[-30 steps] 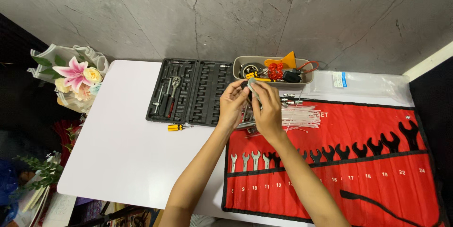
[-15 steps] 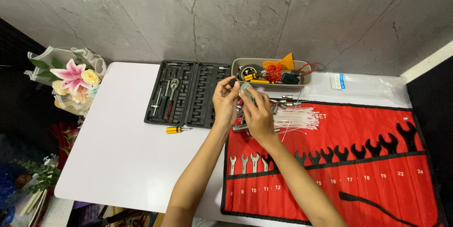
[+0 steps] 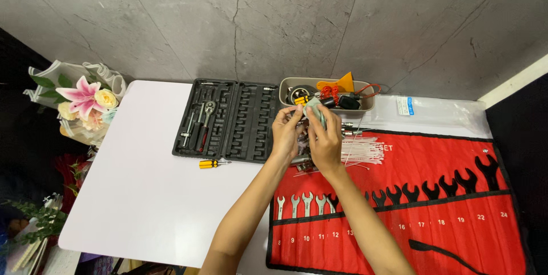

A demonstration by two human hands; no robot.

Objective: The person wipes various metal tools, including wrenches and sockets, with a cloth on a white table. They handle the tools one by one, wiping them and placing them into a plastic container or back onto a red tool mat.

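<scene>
My left hand (image 3: 286, 133) and my right hand (image 3: 326, 141) are raised together over the table, just in front of a beige tray (image 3: 285, 87). Both pinch a small pale grey-green object (image 3: 313, 109) between their fingertips; what it is I cannot make out. Below the hands lie a bundle of white cable ties (image 3: 363, 150) and a few metal tools, partly hidden by my hands. A red wrench roll (image 3: 434, 155) spreads under my right forearm, with silver wrenches (image 3: 302, 202) in its left pockets.
An open black socket case (image 3: 228, 118) lies left of the hands, with a small yellow-handled screwdriver (image 3: 209, 163) in front of it. The tray holds orange, red and black odds and ends. A clear plastic bag (image 3: 428, 114) lies at the back right. Flowers (image 3: 85, 99) stand beyond the white table's left edge.
Both hands have lifted a little and moved toward the tray, still together on the small object. The view has shifted slightly.
</scene>
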